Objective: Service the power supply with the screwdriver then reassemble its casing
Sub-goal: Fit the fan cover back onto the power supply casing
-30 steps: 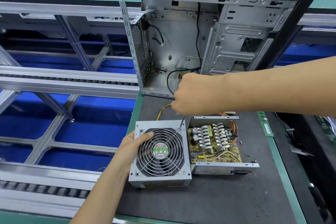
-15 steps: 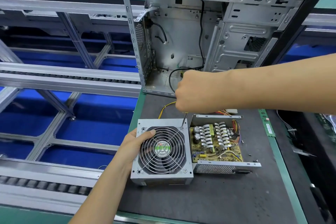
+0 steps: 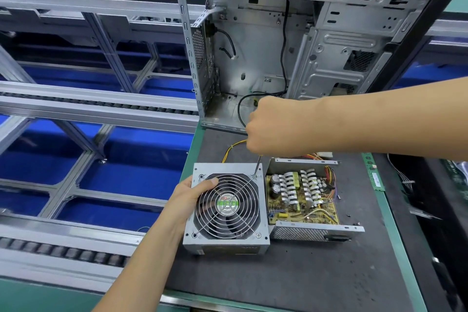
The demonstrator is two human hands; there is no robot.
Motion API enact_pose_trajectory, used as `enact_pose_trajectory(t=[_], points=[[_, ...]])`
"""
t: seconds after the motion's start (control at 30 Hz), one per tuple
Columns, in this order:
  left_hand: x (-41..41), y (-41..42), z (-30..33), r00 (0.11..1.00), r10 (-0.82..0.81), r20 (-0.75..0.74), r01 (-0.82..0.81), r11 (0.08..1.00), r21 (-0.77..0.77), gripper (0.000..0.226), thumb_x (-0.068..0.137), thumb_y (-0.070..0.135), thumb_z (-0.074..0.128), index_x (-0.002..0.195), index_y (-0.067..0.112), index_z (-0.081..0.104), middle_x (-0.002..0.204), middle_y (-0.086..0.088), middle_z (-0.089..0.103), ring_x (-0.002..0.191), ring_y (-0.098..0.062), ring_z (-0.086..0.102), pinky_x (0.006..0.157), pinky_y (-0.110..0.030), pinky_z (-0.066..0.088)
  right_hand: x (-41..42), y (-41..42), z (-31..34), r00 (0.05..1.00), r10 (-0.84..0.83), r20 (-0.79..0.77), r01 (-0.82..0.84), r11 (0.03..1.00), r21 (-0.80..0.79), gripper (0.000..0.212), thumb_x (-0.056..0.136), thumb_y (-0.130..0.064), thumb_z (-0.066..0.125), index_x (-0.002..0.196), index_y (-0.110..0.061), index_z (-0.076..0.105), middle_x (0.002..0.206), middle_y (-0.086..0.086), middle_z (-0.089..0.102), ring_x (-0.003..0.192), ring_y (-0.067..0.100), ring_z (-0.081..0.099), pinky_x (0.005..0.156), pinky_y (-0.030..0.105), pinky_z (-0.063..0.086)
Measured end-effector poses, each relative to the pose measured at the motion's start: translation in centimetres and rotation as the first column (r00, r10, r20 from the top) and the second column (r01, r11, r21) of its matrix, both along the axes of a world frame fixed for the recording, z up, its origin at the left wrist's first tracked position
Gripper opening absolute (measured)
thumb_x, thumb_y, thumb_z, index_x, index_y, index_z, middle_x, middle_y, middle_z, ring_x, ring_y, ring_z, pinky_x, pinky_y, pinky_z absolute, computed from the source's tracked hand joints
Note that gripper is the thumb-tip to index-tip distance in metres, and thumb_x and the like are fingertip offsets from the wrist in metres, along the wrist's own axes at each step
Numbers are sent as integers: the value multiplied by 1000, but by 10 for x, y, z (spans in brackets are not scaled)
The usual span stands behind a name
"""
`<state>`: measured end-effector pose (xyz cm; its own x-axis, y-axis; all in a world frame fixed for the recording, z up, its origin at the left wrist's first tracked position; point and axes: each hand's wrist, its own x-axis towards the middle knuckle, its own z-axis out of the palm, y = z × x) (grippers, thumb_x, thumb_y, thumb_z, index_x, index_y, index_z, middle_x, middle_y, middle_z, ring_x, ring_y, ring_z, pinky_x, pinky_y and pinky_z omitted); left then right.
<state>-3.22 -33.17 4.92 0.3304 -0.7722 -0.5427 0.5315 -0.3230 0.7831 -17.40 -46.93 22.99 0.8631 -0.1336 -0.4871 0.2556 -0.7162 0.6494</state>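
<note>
Steel computer case (image 3: 253, 58) behind right hand (image 3: 276, 126)

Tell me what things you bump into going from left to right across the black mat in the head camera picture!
left hand → fan cover → open circuit board → tiny loose screws → green memory stick
</note>
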Motion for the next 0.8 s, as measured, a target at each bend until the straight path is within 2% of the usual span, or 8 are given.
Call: enact_pose_trajectory(t=[0.1, 0.2, 0.33, 0.4, 0.5, 0.57, 0.63, 0.8], points=[[1, 0, -1, 1000, -1, 5, 1, 1000, 3, 28, 81, 11, 72, 109, 3, 67, 102, -20, 73, 84, -31, 71, 82, -43, 59, 1, 1, -6, 993, -115, -22, 116, 992, 58, 11, 92, -20, 55, 88, -11, 50, 56, 3, 27, 51, 22, 36, 42, 25, 20], [1, -1, -1, 1000, -7, -9, 7, 1000, -5, 24, 83, 9, 71, 106, 4, 68, 99, -19, 74, 77, -28, 72, 68, -36, 61, 3, -1, -6, 991, -133, -16, 134, 981, 140, 28, 86, -22, 61, 102, -9, 41, 73, 6, 36, 46, 18, 27, 40, 29, 18], [2, 0, -3, 999, -22, -40, 21, 1000, -23, 23, 83, 8, 69, 106, 3, 68, 96, -18, 74, 74, -27, 73, 61, -33, 59, 6, 3, 3, 996, -92, -17, 94, 988, 122, 10, 84, -8, 52, 89, -10, 43, 82, 8, 34, 48, 19, 28, 41, 29, 18], [2, 0, -3, 997, -39, -69, 37, 999, -38, 28, 80, 9, 70, 107, 3, 67, 94, -17, 75, 73, -26, 73, 59, -32, 59, 6, 7, 6, 998, -62, -33, 64, 996, 58, 22, 83, -6, 52, 72, -8, 33, 70, 8, 36, 52, 22, 33, 42, 27, 17], [5, 1, -5, 986, -102, -135, 98, 995, -36, 42, 74, 14, 71, 115, 4, 64, 103, -20, 72, 79, -30, 72, 66, -37, 60, 0, 5, 4, 996, -61, -60, 63, 998, 32, 31, 87, -6, 50, 64, -9, 29, 62, 8, 40, 57, 24, 39, 43, 24, 19], [11, 0, -6, 968, -156, -195, 159, 987, -4, 40, 75, 15, 72, 113, 3, 66, 107, -22, 70, 82, -32, 71, 72, -41, 60, -3, 4, -1, 992, -107, -68, 111, 992, 59, 18, 94, -18, 48, 78, -11, 42, 64, 5, 46, 52, 22, 37, 43, 25, 19], [16, -1, -7, 949, -188, -253, 203, 979, 33, 38, 70, 17, 73, 105, 1, 70, 104, -22, 71, 81, -32, 71, 71, -41, 59, -7, 4, 1, 989, -133, -68, 140, 985, 103, 27, 92, -33, 55, 88, -14, 37, 56, 0, 32, 46, 17, 24, 41, 27, 15], [17, -14, -14, 884, -148, -443, 132, 989, -67, 58, 76, 51, 72, 113, 7, 72, 116, -18, 69, 102, -35, 67, 90, -48, 53, -9, 1, 2, 994, -96, -52, 100, 992, 80, 19, 78, -5, 54, 88, -11, 39, 54, 0, 28, 43, 17, 22, 40, 26, 14]])
